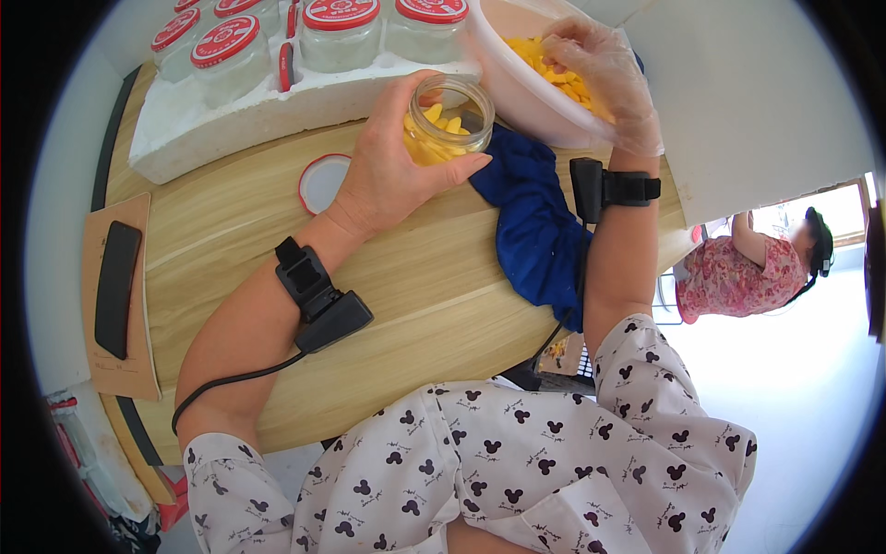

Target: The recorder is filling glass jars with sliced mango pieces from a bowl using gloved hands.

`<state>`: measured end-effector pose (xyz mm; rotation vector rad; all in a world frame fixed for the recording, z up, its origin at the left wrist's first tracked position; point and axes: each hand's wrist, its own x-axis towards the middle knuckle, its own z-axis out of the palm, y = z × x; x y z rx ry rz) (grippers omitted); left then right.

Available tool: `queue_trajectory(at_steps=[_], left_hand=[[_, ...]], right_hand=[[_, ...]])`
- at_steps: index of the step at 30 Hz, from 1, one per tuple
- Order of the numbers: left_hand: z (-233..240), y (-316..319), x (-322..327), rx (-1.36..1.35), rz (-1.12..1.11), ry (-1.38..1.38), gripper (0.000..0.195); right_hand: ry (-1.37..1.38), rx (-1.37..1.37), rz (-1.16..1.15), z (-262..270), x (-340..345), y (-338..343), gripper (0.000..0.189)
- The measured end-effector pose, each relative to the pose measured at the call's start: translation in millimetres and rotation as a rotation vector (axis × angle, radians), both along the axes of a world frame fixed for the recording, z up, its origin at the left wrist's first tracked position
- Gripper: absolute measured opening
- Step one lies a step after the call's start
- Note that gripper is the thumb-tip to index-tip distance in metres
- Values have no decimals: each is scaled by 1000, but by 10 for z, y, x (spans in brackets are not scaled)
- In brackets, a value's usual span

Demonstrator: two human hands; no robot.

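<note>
My bare left hand (396,158) is wrapped around an open glass jar (477,142), its mouth tilted towards me. Yellow pieces (436,142) partly fill the jar. On the table just left of that wrist lies a round lid (324,183), its white inside up and its rim red. My right hand (587,61), in a clear plastic glove, is over a large pale pink tub (512,90) holding more yellow pieces (573,88). Its fingers are bent in among or just above them; whether they grip a piece is hard to see.
Several red-lidded glass jars (228,59) stand in a white foam tray (208,135) at the back left. A blue cloth (536,228) lies on the wooden table (415,291). A black phone (118,291) rests on brown card (131,377). Another person (747,273) is farther off at right.
</note>
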<state>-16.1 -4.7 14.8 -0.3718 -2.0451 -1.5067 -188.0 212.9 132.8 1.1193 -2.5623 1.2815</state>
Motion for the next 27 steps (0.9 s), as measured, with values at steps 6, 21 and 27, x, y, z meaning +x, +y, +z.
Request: queue_trajectory(at_steps=[6, 21, 27], left_hand=[[2, -4, 9, -9, 15, -2, 83], [2, 5, 3, 11, -11, 1, 83], [8, 24, 12, 13, 7, 1, 82]], right_hand=[[-343, -367, 175, 193, 195, -19, 12], [-337, 34, 374, 287, 803, -409, 11], [-120, 112, 391, 253, 775, -464, 9]])
